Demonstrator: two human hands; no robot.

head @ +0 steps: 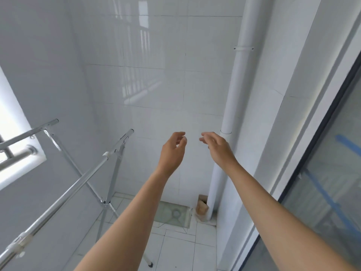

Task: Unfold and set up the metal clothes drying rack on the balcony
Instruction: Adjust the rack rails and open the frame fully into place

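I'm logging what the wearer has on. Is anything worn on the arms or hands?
Nothing shows. The left hand and right hand are bare: no gloves, rings or watch visible. Both forearms are uncovered down to the frame's bottom edge, with no sleeve in view.

The rack (pixel 82 178) is seen in silver metal with white joints. The wall (pixel 156 85) is tiled in glossy white, the pipe (pixel 232 106) is white, and blue tape (pixel 330 202) is striped across the door.

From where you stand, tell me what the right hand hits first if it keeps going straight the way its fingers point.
Most likely the white tiled wall. The right hand is open and empty, fingers aimed forward and slightly left. The drain pipe stands to its right, the drying rack lower left, both seemingly off that line. Depth is hard to judge.
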